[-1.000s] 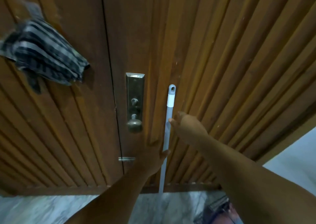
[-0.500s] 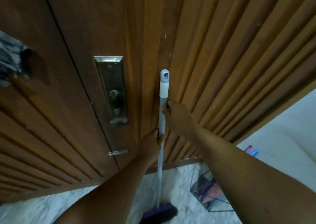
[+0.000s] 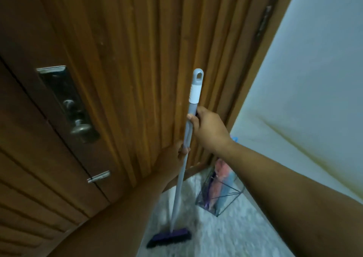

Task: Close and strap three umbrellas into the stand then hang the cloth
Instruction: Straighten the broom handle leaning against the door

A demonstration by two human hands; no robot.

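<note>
Two hands on a grey broom handle (image 3: 184,158) at frame centre: right hand (image 3: 208,128) grasps it near the top, left hand (image 3: 172,160) grips lower down. Purple brush head (image 3: 169,237) rests on pale floor (image 3: 225,235), lower centre. Wire stand (image 3: 220,193) with closed umbrellas (image 3: 222,175) sits lower right, by wooden door (image 3: 121,60) and wall (image 3: 314,80). Cloth out of view.

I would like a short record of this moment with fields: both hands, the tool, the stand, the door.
left hand: grips the broom handle low down
right hand: grips the handle higher, below the grey cap
broom: nearly upright, purple head on the floor
umbrella stand: wire frame in the corner, closed umbrellas inside
door: wooden, shut, round knob
</note>
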